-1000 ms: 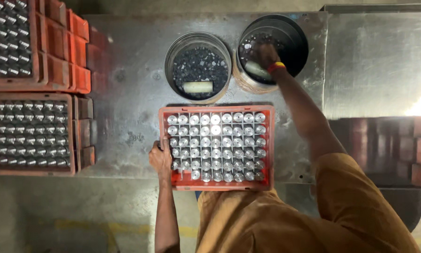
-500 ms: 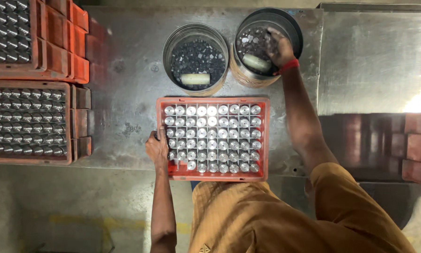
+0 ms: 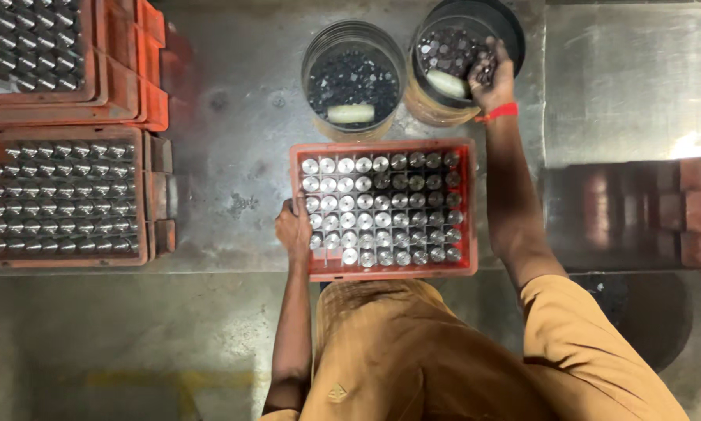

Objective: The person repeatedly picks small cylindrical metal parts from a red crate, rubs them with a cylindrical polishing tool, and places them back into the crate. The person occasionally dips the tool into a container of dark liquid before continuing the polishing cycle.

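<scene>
Gripping ribbed red plastic crate (image 3: 384, 269), shiny round metal cylinders (image 3: 381, 209).

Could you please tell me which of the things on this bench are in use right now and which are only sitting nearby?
In use:
left hand on the red tray of metal pieces
right hand in the right bucket of small parts

Sitting nearby:
left bucket with dark parts
full trays at left
empty stacked trays

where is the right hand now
In the head view, the right hand reaches into the right-hand tub of small parts, behind the red tray.
</scene>
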Available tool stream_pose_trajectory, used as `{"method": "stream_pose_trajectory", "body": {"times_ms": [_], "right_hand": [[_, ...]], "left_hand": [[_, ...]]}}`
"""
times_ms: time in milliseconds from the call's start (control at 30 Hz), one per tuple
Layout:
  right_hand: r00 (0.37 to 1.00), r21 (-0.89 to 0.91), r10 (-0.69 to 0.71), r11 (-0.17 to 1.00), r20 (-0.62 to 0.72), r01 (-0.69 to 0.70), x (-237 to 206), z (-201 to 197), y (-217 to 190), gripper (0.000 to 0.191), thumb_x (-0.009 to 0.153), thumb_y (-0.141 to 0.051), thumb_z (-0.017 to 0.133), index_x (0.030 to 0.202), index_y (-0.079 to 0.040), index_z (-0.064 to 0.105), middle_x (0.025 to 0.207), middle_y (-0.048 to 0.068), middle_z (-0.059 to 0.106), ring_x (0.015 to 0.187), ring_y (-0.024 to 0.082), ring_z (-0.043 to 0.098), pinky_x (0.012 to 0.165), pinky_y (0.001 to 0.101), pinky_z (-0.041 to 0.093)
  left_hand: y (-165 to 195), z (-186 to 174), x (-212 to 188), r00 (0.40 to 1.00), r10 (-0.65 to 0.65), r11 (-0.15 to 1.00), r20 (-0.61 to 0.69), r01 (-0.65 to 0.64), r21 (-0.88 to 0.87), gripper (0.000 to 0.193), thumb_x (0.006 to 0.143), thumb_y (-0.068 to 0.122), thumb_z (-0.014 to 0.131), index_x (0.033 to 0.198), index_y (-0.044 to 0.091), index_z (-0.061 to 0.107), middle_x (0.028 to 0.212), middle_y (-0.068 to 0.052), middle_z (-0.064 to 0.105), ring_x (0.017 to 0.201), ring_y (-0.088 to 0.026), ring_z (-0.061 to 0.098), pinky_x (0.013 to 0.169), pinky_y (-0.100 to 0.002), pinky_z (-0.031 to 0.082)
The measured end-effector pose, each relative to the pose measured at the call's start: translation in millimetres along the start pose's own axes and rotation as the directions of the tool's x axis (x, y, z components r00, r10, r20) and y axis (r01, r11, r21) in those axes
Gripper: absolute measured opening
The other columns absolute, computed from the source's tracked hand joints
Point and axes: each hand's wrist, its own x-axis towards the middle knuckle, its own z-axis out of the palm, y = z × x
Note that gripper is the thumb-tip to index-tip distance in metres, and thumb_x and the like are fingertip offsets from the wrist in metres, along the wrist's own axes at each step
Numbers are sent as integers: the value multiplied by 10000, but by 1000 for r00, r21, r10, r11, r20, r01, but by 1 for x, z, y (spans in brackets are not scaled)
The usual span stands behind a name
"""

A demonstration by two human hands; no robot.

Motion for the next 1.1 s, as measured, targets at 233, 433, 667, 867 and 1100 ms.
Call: {"method": "stream_pose_trajectory", "body": {"times_ms": [233,433,667,867,1100], "right_hand": [[990,119,10,993,141,-27,-54,-9,64,206,1085,-258,623,1164,-71,657,836,37,606,630,78,517,531,192,406],[961,53,241,967,133,-249,-146,-42,180,235,1110,-302,609,1108,-67,614,784,-21,549,592,35,472,471,161,362],[970,-308,238,928,53,-211,-228,-36,269,187,1041,-269,588,1084,-105,668,779,1,606,598,105,574,504,241,482],[650,-663,-169,-25,741,748,-284,0,307,180,1075,-65,530,1178,-24,672,1150,143,698,1086,301,651,963,414,517],[700,-685,-220,153,680,713,-304,25,311,184,1027,29,556,1167,-27,661,1202,152,686,1189,341,654,1074,431,491]], "left_hand": [[3,4,-1,994,-33,991,100,46,-123,606,1018,620,486,1164,47,621,989,-231,726,931,-447,687,832,-575,495],[12,-17,-11,901,373,871,-223,-423,-252,576,999,464,623,1302,-17,532,1149,-278,619,1040,-439,601,887,-520,483],[4,9,-68,898,255,397,358,241,-886,362,1131,371,545,1284,43,562,1193,-190,612,1095,-332,585,980,-430,478],[-19,48,-81,606,297,-248,738,795,-553,356,1121,375,504,1309,79,568,1205,-142,613,1116,-282,589,998,-397,484],[-15,36,-66,641,364,-372,676,765,-525,366,1108,379,457,1338,121,575,1220,-86,615,1139,-223,595,1019,-359,492]]}}
